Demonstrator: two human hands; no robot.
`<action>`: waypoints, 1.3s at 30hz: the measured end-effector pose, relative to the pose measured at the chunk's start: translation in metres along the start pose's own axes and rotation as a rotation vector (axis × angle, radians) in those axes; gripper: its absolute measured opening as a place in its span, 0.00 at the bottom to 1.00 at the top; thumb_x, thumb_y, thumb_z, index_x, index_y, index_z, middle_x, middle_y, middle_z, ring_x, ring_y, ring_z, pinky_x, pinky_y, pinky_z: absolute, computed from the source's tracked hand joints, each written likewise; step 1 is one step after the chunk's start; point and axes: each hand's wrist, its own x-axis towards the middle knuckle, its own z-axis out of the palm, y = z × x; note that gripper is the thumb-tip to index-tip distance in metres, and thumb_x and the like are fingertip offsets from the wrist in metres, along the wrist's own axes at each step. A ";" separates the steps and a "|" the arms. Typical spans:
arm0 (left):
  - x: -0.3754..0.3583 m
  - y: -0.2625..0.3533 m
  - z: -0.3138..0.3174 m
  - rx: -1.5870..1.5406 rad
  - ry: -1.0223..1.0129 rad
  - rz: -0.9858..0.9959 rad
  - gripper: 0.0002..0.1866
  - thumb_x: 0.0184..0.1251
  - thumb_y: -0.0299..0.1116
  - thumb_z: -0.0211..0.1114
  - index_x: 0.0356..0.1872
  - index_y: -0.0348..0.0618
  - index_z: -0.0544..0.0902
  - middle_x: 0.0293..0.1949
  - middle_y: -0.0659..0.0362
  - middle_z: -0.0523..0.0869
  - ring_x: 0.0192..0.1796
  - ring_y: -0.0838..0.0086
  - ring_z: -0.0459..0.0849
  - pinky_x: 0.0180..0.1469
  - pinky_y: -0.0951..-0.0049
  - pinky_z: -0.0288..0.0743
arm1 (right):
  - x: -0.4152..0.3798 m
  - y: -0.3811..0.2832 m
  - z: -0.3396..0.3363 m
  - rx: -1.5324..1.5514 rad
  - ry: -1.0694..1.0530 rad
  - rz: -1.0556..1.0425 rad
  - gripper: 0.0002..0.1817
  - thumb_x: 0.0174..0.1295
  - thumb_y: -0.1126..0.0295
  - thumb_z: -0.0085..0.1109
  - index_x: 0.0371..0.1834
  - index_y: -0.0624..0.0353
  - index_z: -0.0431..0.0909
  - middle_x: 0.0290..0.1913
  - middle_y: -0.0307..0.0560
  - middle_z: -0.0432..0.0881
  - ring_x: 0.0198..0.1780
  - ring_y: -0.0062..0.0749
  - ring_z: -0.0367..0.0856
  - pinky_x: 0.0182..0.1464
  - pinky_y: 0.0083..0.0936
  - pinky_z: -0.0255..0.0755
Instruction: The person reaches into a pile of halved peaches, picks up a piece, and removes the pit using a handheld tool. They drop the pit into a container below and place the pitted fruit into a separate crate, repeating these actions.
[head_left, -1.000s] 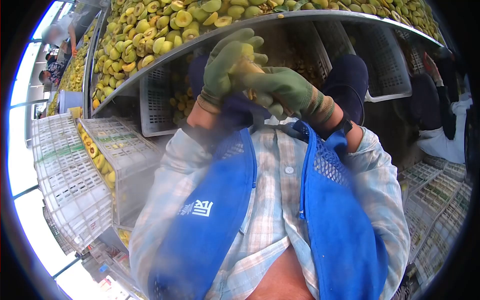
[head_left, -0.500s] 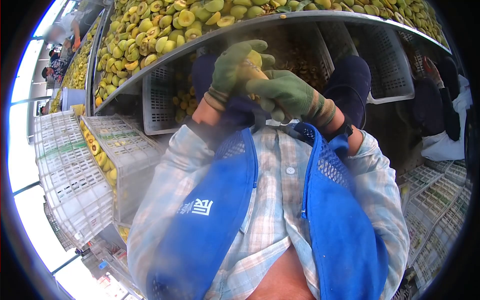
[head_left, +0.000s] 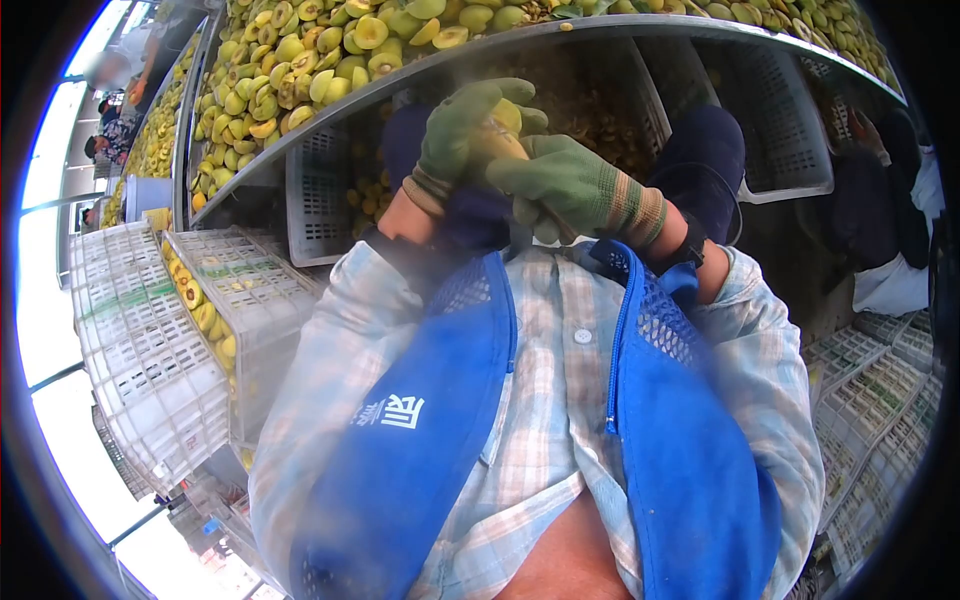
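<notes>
My left hand (head_left: 458, 135), in a green knit glove with a tan cuff, is closed around a yellow-green stone fruit (head_left: 507, 117). Against it, my right hand (head_left: 565, 183), gloved the same way, has its fingers curled, with the thumb and forefinger right at the fruit. A slim brownish handle (head_left: 562, 230) pokes out below the right hand's curled fingers; the working end is hidden. Both hands are held together above my lap, just short of the metal-edged table (head_left: 420, 72) heaped with halved, pitted fruit (head_left: 300, 70).
Under the table stand a crate (head_left: 318, 205) beside fruit halves, a second crate (head_left: 785, 130), and a heap of brown scraps (head_left: 590, 125). Stacked white crates (head_left: 150, 340) rise at my left, more crates (head_left: 870, 420) at my right. People sit nearby on both sides.
My hands stay together on the same fruit, with the right hand shifted slightly up and toward the left. At the far left, another person's arm has moved.
</notes>
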 end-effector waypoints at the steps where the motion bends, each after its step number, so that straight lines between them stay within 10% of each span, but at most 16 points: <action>1: 0.002 0.000 -0.001 -0.077 -0.007 -0.061 0.27 0.76 0.44 0.51 0.61 0.26 0.72 0.48 0.40 0.85 0.49 0.57 0.87 0.50 0.63 0.85 | 0.000 -0.001 -0.002 0.007 -0.015 -0.001 0.17 0.65 0.59 0.58 0.39 0.65 0.76 0.23 0.42 0.79 0.15 0.21 0.75 0.16 0.20 0.71; 19: -0.004 0.010 0.033 -0.321 0.362 0.100 0.19 0.71 0.37 0.54 0.52 0.32 0.81 0.36 0.50 0.85 0.45 0.61 0.87 0.35 0.69 0.85 | 0.006 0.008 0.009 0.439 -0.091 -0.021 0.14 0.71 0.63 0.55 0.47 0.63 0.78 0.23 0.33 0.75 0.15 0.15 0.72 0.13 0.11 0.64; 22: -0.005 0.003 0.033 -0.319 0.352 0.113 0.19 0.70 0.36 0.53 0.53 0.29 0.80 0.34 0.52 0.84 0.46 0.60 0.87 0.39 0.68 0.84 | 0.008 0.010 0.007 0.377 -0.095 -0.049 0.13 0.70 0.64 0.54 0.44 0.64 0.77 0.23 0.35 0.75 0.15 0.17 0.72 0.15 0.15 0.65; 25: -0.001 -0.020 0.003 -0.374 0.132 -0.031 0.26 0.77 0.45 0.52 0.64 0.34 0.70 0.56 0.47 0.80 0.57 0.55 0.83 0.41 0.68 0.85 | 0.007 0.014 0.011 0.130 -0.006 -0.157 0.13 0.69 0.65 0.54 0.44 0.65 0.77 0.23 0.36 0.76 0.16 0.19 0.73 0.17 0.18 0.67; 33: 0.005 -0.014 0.017 -0.391 0.220 -0.021 0.27 0.76 0.48 0.52 0.63 0.34 0.71 0.50 0.37 0.82 0.34 0.61 0.87 0.35 0.66 0.85 | 0.009 0.012 -0.005 0.126 -0.046 -0.067 0.07 0.66 0.75 0.52 0.41 0.64 0.80 0.26 0.35 0.75 0.24 0.15 0.74 0.22 0.15 0.66; 39: 0.007 -0.011 0.011 -0.244 0.107 -0.024 0.29 0.76 0.50 0.52 0.64 0.34 0.70 0.49 0.39 0.83 0.37 0.60 0.88 0.35 0.67 0.85 | 0.013 0.022 -0.009 0.356 -0.155 -0.118 0.14 0.71 0.62 0.54 0.46 0.63 0.77 0.20 0.34 0.76 0.13 0.16 0.71 0.11 0.13 0.64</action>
